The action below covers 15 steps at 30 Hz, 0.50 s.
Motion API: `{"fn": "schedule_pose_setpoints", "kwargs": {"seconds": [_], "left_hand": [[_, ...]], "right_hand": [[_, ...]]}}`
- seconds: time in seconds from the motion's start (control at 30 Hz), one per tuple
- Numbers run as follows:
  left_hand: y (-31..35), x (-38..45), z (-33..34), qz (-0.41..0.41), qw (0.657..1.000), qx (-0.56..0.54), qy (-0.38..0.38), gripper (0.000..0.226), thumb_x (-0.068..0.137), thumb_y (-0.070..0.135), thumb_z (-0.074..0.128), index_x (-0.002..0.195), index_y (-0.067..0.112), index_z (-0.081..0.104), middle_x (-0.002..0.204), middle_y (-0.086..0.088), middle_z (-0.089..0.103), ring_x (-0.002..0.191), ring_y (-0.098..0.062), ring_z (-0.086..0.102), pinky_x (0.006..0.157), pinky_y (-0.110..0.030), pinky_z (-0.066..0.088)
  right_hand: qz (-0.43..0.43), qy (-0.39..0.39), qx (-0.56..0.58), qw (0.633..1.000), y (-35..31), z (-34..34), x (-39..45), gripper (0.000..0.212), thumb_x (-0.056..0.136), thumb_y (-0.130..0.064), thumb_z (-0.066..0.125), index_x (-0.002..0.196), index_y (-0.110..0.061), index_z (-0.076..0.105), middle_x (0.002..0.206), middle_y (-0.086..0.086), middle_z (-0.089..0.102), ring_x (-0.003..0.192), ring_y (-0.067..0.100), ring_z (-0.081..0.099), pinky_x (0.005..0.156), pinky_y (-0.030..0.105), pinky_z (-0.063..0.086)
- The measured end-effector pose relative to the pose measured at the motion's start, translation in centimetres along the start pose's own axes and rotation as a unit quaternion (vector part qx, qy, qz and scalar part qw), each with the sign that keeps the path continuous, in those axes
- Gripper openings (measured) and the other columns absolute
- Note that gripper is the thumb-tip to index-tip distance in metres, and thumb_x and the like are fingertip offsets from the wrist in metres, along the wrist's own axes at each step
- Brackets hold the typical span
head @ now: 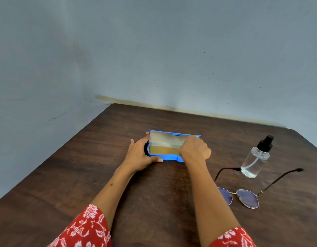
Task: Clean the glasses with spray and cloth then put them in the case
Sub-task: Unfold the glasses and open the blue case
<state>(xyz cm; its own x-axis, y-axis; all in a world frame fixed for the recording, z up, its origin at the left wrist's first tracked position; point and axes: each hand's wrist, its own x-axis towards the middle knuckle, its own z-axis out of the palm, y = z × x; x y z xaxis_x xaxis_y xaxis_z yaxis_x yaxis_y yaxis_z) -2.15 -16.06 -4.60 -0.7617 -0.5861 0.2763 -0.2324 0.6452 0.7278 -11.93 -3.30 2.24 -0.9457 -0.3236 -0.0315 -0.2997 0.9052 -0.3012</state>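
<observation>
Blue case [169, 157] open near the middle of the dark worktop [118, 184], lid upright, a tan lining — perhaps a cloth — inside. Left hand [142, 154] cupped round its left end, thumb along the front edge; right hand [195, 148] curled over the right end, fingers hidden, so grip unclear. Glasses [243, 196] lying unfolded to the right — well apart from the case — with the spray bottle [255, 159] standing just behind them.
</observation>
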Motion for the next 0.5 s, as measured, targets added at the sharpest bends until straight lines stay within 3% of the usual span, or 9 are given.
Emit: {"fn": "schedule_pose_setpoints", "kwargs": {"seconds": [0.13,0.27,0.5], "left_hand": [[-0.2,0.1,0.1,-0.010,1.000,0.000,0.008,0.107,0.062,0.040,0.083,0.147,0.016,0.023,0.150,-0.001,0.036,0.142,-0.022,0.020,0.114,-0.042,-0.012],[-0.6,0.3,0.2,-0.018,1.000,-0.023,0.002,0.108,0.060,0.039,0.085,0.147,0.018,0.025,0.151,-0.001,0.034,0.143,-0.023,0.022,0.117,-0.043,-0.005],[-0.8,0.4,0.3,-0.050,0.998,-0.047,-0.007,0.107,0.060,0.036,0.086,0.147,0.022,0.025,0.153,0.001,0.029,0.144,-0.027,0.013,0.118,-0.044,0.003]], "right_hand": [[-0.001,0.015,0.032,0.999,0.2,-0.1,-0.7,0.028,0.086,-0.012,0.055,0.114,-0.013,0.057,0.115,0.007,0.060,0.105,0.024,0.058,0.069,0.029,0.038],[-0.012,0.012,0.081,0.997,0.2,-0.9,-1.3,0.031,0.082,-0.010,0.056,0.113,-0.012,0.054,0.115,0.009,0.058,0.105,0.029,0.057,0.072,0.032,0.038],[-0.053,0.080,0.158,0.983,-1.2,-4.5,-2.0,0.025,0.078,-0.017,0.060,0.102,-0.016,0.065,0.103,0.008,0.063,0.092,0.029,0.060,0.066,0.029,0.039]]}}
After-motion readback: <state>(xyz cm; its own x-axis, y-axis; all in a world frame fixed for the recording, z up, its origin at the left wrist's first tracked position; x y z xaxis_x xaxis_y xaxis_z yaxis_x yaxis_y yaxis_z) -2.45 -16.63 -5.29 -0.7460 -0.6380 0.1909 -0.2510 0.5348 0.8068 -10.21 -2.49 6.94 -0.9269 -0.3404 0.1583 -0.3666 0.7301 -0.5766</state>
